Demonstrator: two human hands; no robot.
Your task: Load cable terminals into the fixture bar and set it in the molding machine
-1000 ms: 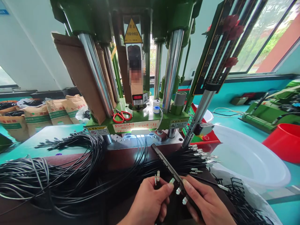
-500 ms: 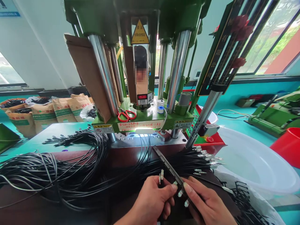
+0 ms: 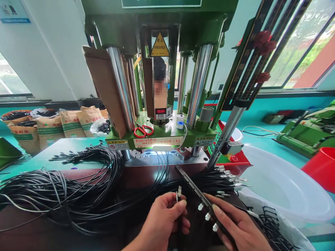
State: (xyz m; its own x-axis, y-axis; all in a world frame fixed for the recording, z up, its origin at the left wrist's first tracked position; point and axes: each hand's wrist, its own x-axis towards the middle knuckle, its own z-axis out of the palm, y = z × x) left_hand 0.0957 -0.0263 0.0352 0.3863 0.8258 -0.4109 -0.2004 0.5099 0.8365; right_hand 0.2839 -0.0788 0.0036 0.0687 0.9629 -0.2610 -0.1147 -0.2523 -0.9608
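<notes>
My right hand [image 3: 235, 221] grips the lower end of a long dark metal bar [image 3: 192, 184] with slots along it. Several silver connectors [image 3: 207, 217] stick out from the bar's left side near my thumb. Just left of the bar, my left hand [image 3: 164, 216] pinches black cables whose silver connector ends [image 3: 179, 191] point up above the fingers; how many it holds is hidden. The left fingers are apart from the bar. Behind both hands lies a bundle of black cables [image 3: 217, 179] with silver ends at the right.
A green press [image 3: 162, 129] stands ahead, with several cables running under its lit front. Red scissors [image 3: 143, 130] lie on its ledge. Coiled black cables [image 3: 52, 195] cover the left of the table. A white tub [image 3: 285, 188] and red bucket [image 3: 320, 167] are at right.
My left thumb has drawn back from the bar, leaving a connector seated there. The bar and my right hand have shifted slightly right. The camera view has tilted up a little.
</notes>
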